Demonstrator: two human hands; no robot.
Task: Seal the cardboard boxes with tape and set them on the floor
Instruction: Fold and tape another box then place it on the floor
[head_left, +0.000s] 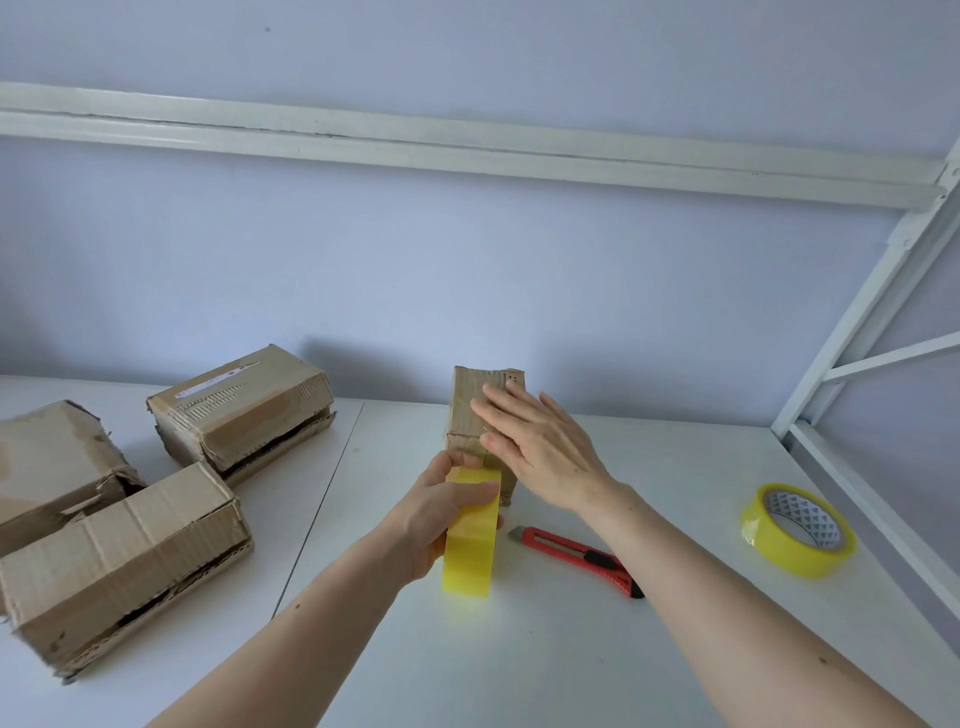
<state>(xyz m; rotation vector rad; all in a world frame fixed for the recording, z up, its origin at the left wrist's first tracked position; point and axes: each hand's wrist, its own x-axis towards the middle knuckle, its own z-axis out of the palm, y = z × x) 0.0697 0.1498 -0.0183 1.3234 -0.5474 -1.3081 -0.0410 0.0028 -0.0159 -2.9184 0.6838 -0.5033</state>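
A small, worn cardboard box (475, 415) is standing mid-counter (571, 649). The right hand (540, 441) is pressing on it with fingers flat and spread; the left hand (447, 512) is gripping a translucent yellow tape roll (470, 551) touching its near face. Three crumpled boxes (124, 551) are lying left; a red utility knife (582, 558) and a second tape roll (797, 530) are lying right.

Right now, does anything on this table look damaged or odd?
Yes. The three cardboard boxes on the left look battered: torn, crumpled edges and flaps gaping open, unsealed.
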